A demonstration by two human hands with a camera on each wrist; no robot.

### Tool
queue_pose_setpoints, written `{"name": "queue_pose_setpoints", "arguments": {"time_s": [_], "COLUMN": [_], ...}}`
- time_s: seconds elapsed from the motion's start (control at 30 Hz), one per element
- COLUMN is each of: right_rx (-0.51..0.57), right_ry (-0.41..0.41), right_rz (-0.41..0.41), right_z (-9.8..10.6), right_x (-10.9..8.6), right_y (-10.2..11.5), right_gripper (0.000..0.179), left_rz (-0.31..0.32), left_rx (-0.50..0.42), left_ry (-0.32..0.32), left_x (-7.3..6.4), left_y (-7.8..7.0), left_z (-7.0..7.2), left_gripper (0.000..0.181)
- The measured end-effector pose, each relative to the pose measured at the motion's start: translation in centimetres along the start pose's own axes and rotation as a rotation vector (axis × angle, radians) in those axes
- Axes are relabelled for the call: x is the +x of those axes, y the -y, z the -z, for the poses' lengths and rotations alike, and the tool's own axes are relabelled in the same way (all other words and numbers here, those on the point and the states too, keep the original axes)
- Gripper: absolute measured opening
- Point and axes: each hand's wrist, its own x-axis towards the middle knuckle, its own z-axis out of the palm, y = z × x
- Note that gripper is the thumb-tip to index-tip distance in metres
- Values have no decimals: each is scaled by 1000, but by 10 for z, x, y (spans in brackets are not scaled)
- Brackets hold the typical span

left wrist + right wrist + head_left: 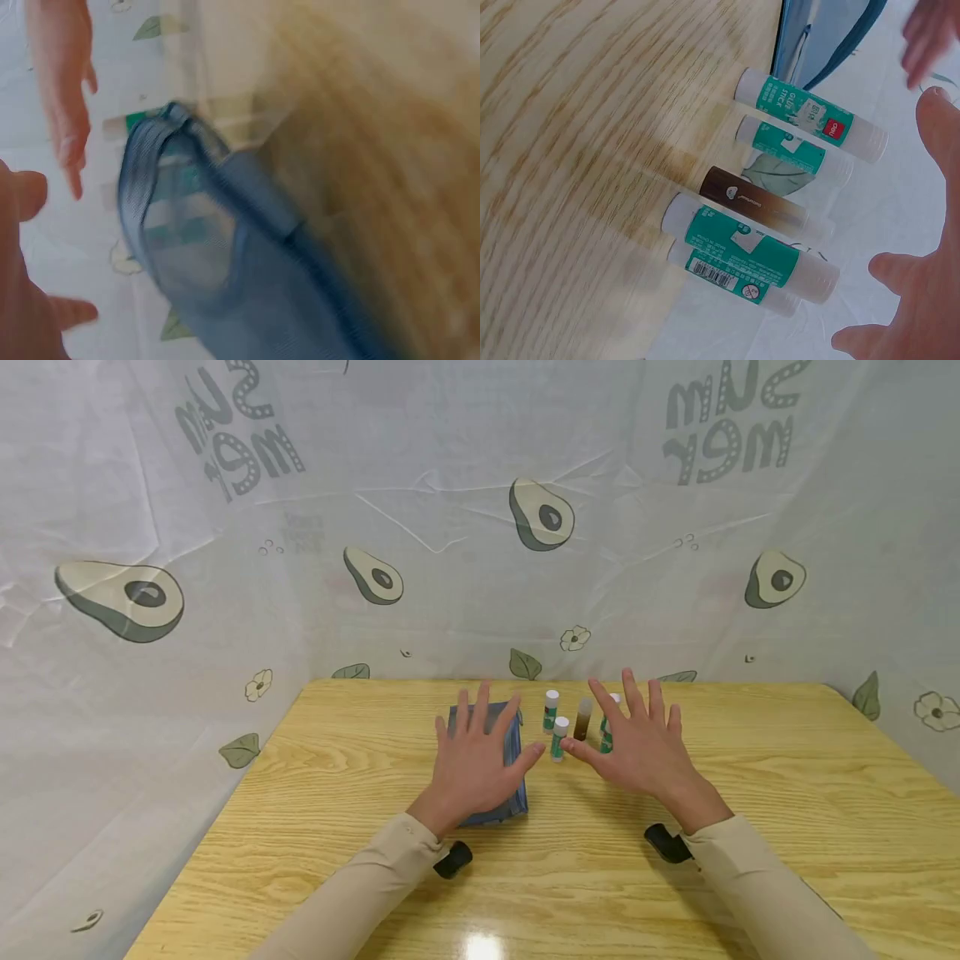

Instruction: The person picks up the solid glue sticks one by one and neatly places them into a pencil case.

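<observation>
My left hand (pixel 472 768) is held above a blue mesh pouch (pixel 516 747), fingers spread, holding nothing. My right hand (pixel 645 747) is spread too, just in front of several upright glue sticks (pixel 559 742) with white caps and green labels. Among them stands a brown tube (pixel 582 722) with a pale, see-through top. In the right wrist view the glue sticks (pixel 806 112) stand in a row beside the brown tube (pixel 754 201), apart from my fingers. The left wrist view is blurred; the pouch (pixel 277 292) shows a darker blue edging there.
Everything stands on a wood-grain table (pixel 330 777). Behind and to the sides hangs a white sheet (pixel 450 610) printed with avocados, leaves and lettering. A black wrist device (pixel 453 860) sits under the left cuff, and another black device (pixel 666 843) under the right.
</observation>
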Motion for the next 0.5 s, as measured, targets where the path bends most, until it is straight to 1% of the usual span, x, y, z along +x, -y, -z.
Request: {"name": "queue_pose_setpoints", "arguments": {"time_s": [0.07, 0.2, 0.27, 0.37, 0.5], "right_rx": [2, 8, 12, 17, 21], "right_ry": [3, 6, 7, 5, 2], "right_rz": [0, 2, 3, 5, 0], "right_z": [0, 0, 0, -1, -2], "right_x": [0, 1, 1, 1, 0], "right_y": [0, 0, 0, 0, -1], "right_gripper": [103, 103, 102, 102, 103], "left_rz": [37, 121, 154, 196, 241], "left_rx": [2, 15, 14, -36, -147], "left_ry": [39, 138, 178, 221, 221], "left_x": [-3, -8, -9, -9, -10], "left_y": [0, -1, -1, 0, 5], "left_z": [-3, -11, -14, -17, -18], "left_gripper": [82, 90, 92, 86, 76]}}
